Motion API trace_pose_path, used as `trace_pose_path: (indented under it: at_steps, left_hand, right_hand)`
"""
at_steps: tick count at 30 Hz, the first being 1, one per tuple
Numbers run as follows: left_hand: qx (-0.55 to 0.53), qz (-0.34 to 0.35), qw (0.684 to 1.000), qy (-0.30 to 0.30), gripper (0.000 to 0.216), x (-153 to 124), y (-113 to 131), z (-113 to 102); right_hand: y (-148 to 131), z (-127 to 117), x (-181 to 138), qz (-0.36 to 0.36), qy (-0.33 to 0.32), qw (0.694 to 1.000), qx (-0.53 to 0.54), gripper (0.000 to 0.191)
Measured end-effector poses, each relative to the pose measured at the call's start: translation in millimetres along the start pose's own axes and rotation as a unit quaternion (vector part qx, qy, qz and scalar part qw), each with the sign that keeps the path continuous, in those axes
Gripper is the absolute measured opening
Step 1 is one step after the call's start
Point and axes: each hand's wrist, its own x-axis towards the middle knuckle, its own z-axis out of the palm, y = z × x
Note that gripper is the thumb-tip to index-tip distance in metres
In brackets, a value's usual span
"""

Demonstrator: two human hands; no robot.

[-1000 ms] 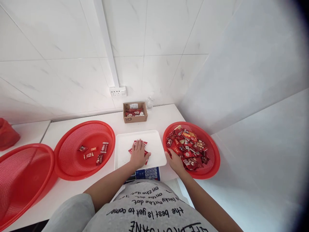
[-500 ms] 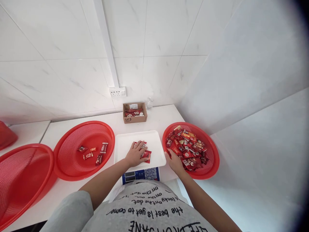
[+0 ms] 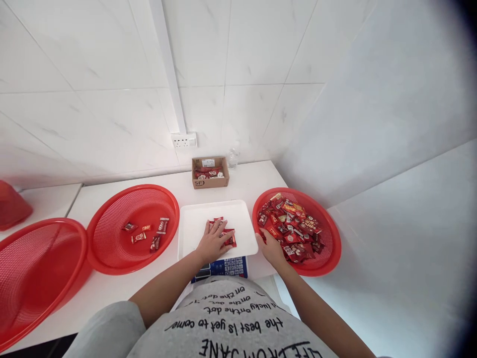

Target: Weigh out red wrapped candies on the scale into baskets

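My left hand [image 3: 215,244] lies palm down on a white scale tray [image 3: 192,226], fingers spread over a few small red snack packets [image 3: 231,239] that it partly covers. Under the tray's near edge shows the blue keypad of a scale [image 3: 234,267]. My right hand [image 3: 271,249] is at the near left rim of a red plastic basket [image 3: 334,253], its thumb outside and its fingers curled over the rim. Inside that basket is a heap of red and brown wrapped snacks [image 3: 294,228]; the fingertips there are partly hidden.
Left of the tray stands another red basket [image 3: 108,219] with several wrapped pieces. A further red basket [image 3: 48,226] is at the far left. Behind the tray sit a small cardboard box [image 3: 210,183] of packets and a clear plastic object [image 3: 232,159] by the wall.
The view has shifted slightly, so things sit a little further right. My left hand has moved slightly over the packets, its fingers more spread. My right hand stays at the basket rim.
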Motion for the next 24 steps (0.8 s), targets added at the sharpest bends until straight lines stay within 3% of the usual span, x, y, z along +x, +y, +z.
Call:
trace_pose_path:
  at_steps: [12,15,20,24]
  left_hand:
    - [0.012,-0.115,0.993,0.035,0.056,2.5,16.1,12.4]
    - [0.015,-0.091,0.995,0.042,0.058,0.1,10.6,9.6]
    - [0.005,0.015,1.000,0.004,0.056,-1.6,-4.4,1.9]
    - [0.007,0.014,1.000,0.007,0.053,-0.5,-5.0,3.2]
  right_hand:
    - [0.5,0.5,-0.3,-0.004,0.005,1.000,0.007,0.056]
    - [2.0,1.7,0.3,-0.008,0.009,1.000,0.010,0.055]
    - [1.6,1.9,0.8,-0.005,0.007,1.000,0.010,0.055]
    - [0.9,1.1,0.5,-0.010,0.005,1.000,0.008,0.055]
